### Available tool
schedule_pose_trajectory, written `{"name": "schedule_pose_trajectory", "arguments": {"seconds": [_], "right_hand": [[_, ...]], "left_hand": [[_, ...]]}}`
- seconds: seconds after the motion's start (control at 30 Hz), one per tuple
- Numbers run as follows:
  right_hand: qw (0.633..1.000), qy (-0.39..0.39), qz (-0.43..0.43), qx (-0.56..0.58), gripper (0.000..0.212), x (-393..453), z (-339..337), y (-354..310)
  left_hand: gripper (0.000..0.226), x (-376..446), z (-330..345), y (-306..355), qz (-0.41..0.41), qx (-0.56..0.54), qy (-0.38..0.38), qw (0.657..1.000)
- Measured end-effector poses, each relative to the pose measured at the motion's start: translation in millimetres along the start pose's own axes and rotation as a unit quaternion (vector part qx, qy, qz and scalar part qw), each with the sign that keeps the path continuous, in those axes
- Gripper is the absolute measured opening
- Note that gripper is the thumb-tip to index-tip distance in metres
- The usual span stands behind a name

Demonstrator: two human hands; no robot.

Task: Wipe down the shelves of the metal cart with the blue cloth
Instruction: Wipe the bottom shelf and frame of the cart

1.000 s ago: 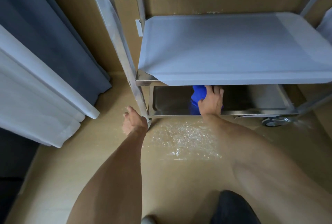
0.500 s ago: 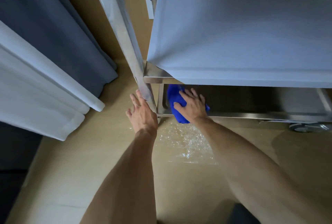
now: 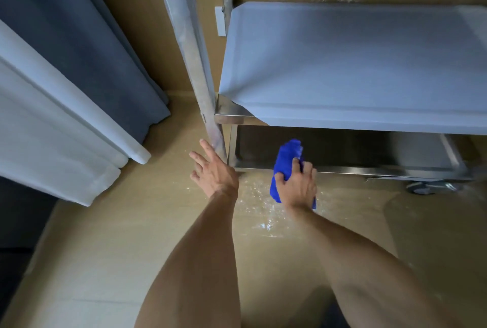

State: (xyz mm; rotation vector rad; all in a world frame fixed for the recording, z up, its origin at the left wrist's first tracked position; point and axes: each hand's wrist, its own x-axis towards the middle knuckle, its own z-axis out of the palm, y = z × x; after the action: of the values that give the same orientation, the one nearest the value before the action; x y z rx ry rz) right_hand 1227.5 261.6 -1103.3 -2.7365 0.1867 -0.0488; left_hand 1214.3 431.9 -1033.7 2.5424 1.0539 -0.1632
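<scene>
Blue cloth (image 3: 286, 161), metal cart (image 3: 342, 169), unlabelled

Looking down at the lower corner of the metal cart (image 3: 342, 69). Right hand (image 3: 297, 188) grips the bunched blue cloth (image 3: 286, 159) at the front lip of the bottom shelf (image 3: 369, 169); the cloth laps over that lip, part inside the shelf, part hanging toward the floor (image 3: 131, 235). Left hand (image 3: 213, 172) has its fingers spread, the forefinger tip at the base of the cart's front upright post (image 3: 189, 45). White specks (image 3: 259, 204) scattered on the floor just below both hands. Middle shelf pale, above. A caster wheel (image 3: 424, 186) shows at right. Dark curtain (image 3: 87, 38) and white curtain (image 3: 52, 130) hang at left.
</scene>
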Motion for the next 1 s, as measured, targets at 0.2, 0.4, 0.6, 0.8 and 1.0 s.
{"name": "schedule_pose_trajectory", "arguments": {"seconds": [0.2,0.4,0.6,0.8,1.0], "right_hand": [[0.998,0.008,0.062,-0.002,0.047,43.7,-24.8,37.2],[0.993,-0.056,-0.065,-0.080,0.048,46.8,-0.5,-35.3],[0.978,-0.151,-0.144,-0.023,0.045,-0.5,41.3,-118.8],[0.998,-0.058,-0.008,-0.018,0.049,27.2,-14.0,-11.0],[0.977,-0.006,0.211,-0.006,0.053,65.2,-67.7,112.4]], "left_hand": [[0.089,3.5,0.3,-5.7,0.033,-0.033,-0.003,0.999],[0.091,16.0,5.2,-11.8,0.059,-0.033,-0.007,0.998],[0.085,15.4,4.7,-8.8,0.021,-0.020,-0.006,1.000],[0.103,3.4,13.9,-10.9,0.027,0.020,-0.014,0.999],[0.096,-8.5,28.8,14.1,-0.025,-0.044,0.001,0.999]]}}
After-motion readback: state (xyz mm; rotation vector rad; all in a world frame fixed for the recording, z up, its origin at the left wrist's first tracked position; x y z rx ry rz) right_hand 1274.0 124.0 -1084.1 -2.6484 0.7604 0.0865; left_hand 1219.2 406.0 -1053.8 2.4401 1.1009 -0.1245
